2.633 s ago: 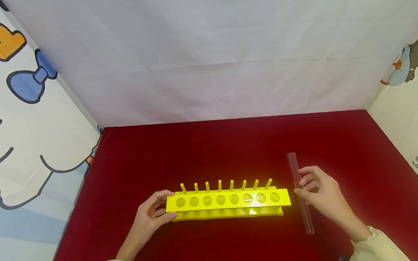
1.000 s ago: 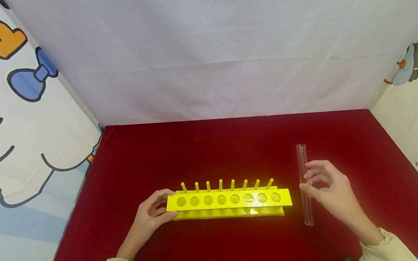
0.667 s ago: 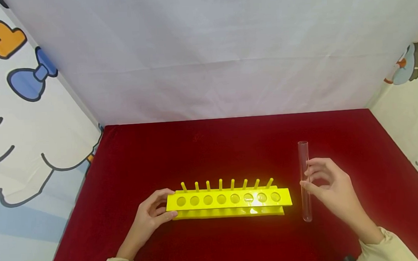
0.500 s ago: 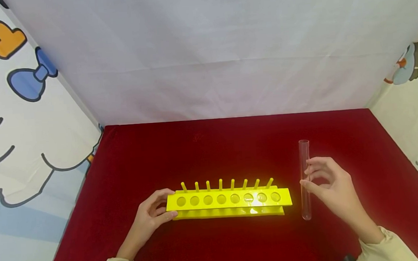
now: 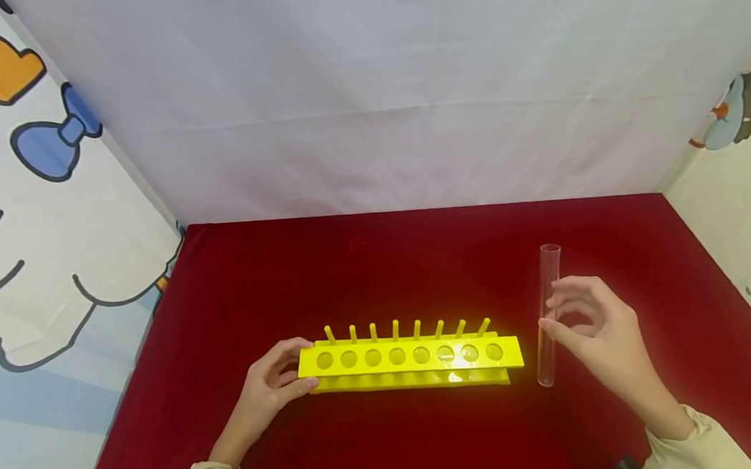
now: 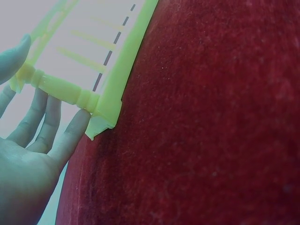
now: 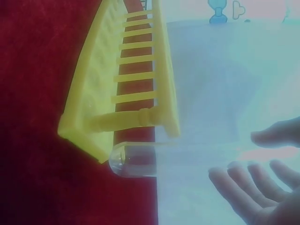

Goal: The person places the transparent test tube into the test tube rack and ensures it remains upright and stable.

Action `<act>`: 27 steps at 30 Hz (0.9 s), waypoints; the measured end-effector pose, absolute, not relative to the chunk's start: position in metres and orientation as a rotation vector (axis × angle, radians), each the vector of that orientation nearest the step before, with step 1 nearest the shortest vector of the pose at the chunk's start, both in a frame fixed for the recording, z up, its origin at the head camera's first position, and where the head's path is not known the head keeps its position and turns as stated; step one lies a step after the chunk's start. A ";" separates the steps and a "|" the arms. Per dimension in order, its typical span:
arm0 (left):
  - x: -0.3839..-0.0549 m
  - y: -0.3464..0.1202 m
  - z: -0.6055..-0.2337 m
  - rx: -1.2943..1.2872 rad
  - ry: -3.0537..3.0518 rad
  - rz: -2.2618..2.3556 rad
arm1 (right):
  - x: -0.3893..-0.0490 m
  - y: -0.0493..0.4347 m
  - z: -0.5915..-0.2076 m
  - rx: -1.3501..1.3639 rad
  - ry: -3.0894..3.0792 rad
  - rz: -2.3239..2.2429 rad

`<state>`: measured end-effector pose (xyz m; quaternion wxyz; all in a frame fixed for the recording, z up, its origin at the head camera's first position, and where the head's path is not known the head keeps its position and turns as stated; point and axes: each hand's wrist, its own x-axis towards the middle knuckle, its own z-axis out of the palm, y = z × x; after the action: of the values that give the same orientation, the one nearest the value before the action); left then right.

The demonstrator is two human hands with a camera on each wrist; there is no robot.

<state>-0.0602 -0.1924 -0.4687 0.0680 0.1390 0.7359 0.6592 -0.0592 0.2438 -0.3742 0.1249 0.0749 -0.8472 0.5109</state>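
Note:
A yellow test tube rack [image 5: 409, 356] with a row of round holes and several upright pegs stands on the red cloth. My left hand [image 5: 273, 384] grips its left end, thumb on the near side; in the left wrist view the fingers [image 6: 75, 131] reach the rack's end post [image 6: 58, 88]. To the right of the rack, my right hand [image 5: 604, 335] pinches a clear glass test tube [image 5: 548, 281] between thumb and fingertips. The tube is nearly upright, mouth up, leaning slightly right at the top. Its rounded bottom [image 7: 124, 159] shows beside the rack's end in the right wrist view.
The red cloth [image 5: 364, 264] covers the table. A white curtain [image 5: 367, 91] hangs behind its far edge, and cartoon-printed sheets stand at the left [image 5: 27, 234] and right [image 5: 743, 226].
My right hand has raised the test tube, moving it slightly away from me and rightward. The tube has turned from leaning left to nearly upright. My left hand and the rack have stayed in place.

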 end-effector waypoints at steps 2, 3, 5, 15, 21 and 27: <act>-0.060 -0.192 -0.469 0.405 2.214 1.986 | -0.058 0.243 -0.373 0.219 -2.455 1.497; -0.060 -0.192 -0.469 0.402 2.211 1.987 | -0.058 0.243 -0.372 0.220 -2.446 1.504; -0.060 -0.192 -0.469 0.398 2.211 1.988 | -0.058 0.242 -0.371 0.226 -2.428 1.522; -0.061 -0.193 -0.470 0.403 2.222 1.991 | -0.056 0.239 -0.366 0.319 -2.322 1.605; -0.061 -0.193 -0.470 0.398 2.223 1.989 | -0.055 0.239 -0.361 0.366 -2.253 1.691; -0.060 -0.193 -0.469 0.395 2.202 2.004 | -0.052 0.239 -0.355 0.315 -2.265 1.718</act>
<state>-0.0603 -0.1934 -0.4691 0.0687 0.1311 0.7314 0.6657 -0.0523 0.2391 -0.3546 0.1400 0.1092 -0.7841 0.5947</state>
